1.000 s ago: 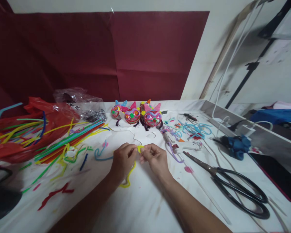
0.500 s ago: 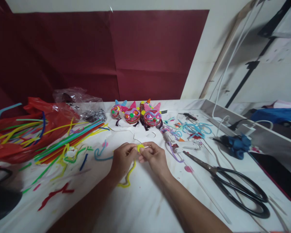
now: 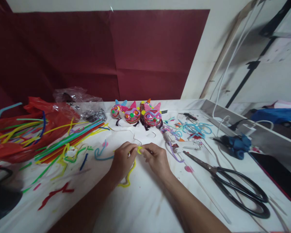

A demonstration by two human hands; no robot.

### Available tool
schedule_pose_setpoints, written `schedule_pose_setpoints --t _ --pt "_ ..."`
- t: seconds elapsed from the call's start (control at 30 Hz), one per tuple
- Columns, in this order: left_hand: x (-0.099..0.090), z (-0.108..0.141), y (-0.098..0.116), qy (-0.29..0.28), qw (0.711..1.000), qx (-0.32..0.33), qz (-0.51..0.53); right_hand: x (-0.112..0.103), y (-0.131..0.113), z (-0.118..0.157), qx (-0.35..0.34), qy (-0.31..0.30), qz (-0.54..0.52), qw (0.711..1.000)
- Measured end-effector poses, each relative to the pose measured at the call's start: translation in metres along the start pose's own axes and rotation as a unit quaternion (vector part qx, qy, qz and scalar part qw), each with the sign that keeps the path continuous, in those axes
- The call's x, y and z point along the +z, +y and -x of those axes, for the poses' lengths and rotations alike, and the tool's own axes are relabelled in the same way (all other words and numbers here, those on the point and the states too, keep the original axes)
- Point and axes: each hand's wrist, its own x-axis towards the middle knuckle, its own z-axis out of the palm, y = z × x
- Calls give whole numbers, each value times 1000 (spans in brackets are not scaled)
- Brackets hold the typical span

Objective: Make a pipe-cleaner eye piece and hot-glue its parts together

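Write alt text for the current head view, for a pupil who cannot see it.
A person's left hand and right hand hold a small yellow piece over a white table, near a yellow strand. Behind sit colourful eared figures; black-handled scissors lie right, bright stems left.

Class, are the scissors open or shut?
The scissors are shut: their blades lie together in one narrow line, with no gap showing.

Bare at left hand [image 3: 122, 159], right hand [image 3: 158, 159] and both forearms [image 3: 91, 202]; slim at the wrists [image 3: 167, 177], widening along the forearms.
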Motion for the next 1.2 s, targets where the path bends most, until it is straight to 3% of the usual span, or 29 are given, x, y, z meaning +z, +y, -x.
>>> schedule_pose_setpoints --t 0.1,0.27,0.8,1.0,1.2 --pt "-2 -3 -1 -17 997 -52 49 2 2 -1 48 -13 -47 998" --pt "-3 -5 -4 -24 984 -145 102 4 3 -2 72 -39 -105 991" --pt "-7 -9 -9 -63 975 -159 143 -1 0 -4 80 -15 -68 994" --pt "-5 -7 -9 -82 952 -236 176 1 1 -4 110 -1 -121 987" --pt "2 -5 -3 -62 922 -281 258 6 0 -3 142 32 -172 974"
